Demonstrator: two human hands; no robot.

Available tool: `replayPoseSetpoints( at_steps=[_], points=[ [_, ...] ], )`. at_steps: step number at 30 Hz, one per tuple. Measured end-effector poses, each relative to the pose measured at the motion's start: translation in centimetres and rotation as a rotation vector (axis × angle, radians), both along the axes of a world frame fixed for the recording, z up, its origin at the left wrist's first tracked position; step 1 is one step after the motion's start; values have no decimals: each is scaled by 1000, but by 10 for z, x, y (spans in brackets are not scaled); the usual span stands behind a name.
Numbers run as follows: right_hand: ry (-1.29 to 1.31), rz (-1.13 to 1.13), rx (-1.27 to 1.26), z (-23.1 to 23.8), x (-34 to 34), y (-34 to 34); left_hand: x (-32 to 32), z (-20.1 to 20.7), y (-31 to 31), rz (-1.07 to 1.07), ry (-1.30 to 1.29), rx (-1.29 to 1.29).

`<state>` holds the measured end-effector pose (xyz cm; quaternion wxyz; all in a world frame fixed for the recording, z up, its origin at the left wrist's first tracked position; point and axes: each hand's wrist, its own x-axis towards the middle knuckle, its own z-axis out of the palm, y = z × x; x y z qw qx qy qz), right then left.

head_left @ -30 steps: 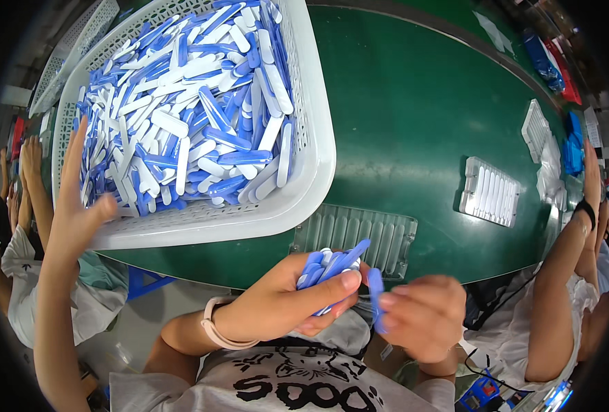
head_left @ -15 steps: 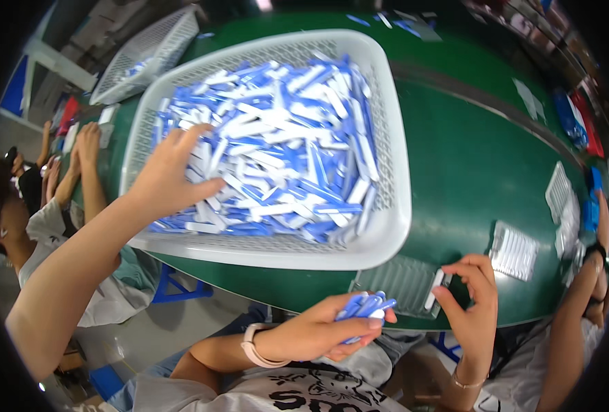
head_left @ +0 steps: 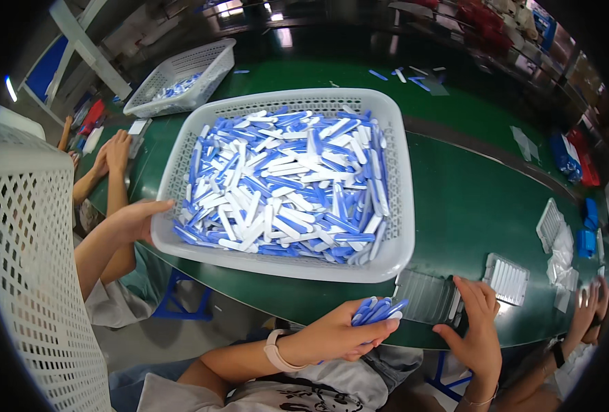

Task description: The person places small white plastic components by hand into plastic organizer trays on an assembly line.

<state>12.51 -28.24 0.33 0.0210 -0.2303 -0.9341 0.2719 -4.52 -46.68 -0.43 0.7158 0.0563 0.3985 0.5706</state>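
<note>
My left hand (head_left: 349,336), with a pale pink band on its wrist, is closed around a bunch of blue-and-white plastic sticks (head_left: 380,311). It is in front of the large white basket. To its right, my right hand (head_left: 477,326) is at the right end of a clear ribbed plastic tray (head_left: 424,295), thumb and fingers apart. A whitish stick (head_left: 454,307) lies in that end of the tray, between thumb and fingers. The white basket (head_left: 404,206) is heaped with sticks of the same kind (head_left: 284,185).
A co-worker's hand (head_left: 136,221) touches the basket's left rim. Another white perforated basket (head_left: 30,206) fills the left edge, close by. Farther back stands a smaller basket (head_left: 212,72). A filled tray (head_left: 507,278) lies at right, near another person's hands (head_left: 586,305).
My right thumb and fingers have spread from a pinch on a white stick. The co-worker's hand has left the heap for the basket rim. A white basket has appeared at the left edge.
</note>
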Motion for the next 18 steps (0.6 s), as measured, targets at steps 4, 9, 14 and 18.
replayPoseSetpoints(
  at_steps=[4, 9, 14, 18],
  points=[
    [239, 44, 53, 14, -19, -4, 5, 4, 8, 48, 110, -15],
    [496, 29, -587, 3, -33, -24, 9, 1, 13, -18, 114, 32],
    [496, -89, -867, -12, -31, -25, 7, 1, 17, -66, 127, 47],
    [461, -134, -950, -12, -29, -20, 11, -3, 19, -140, 176, 42]
  ],
)
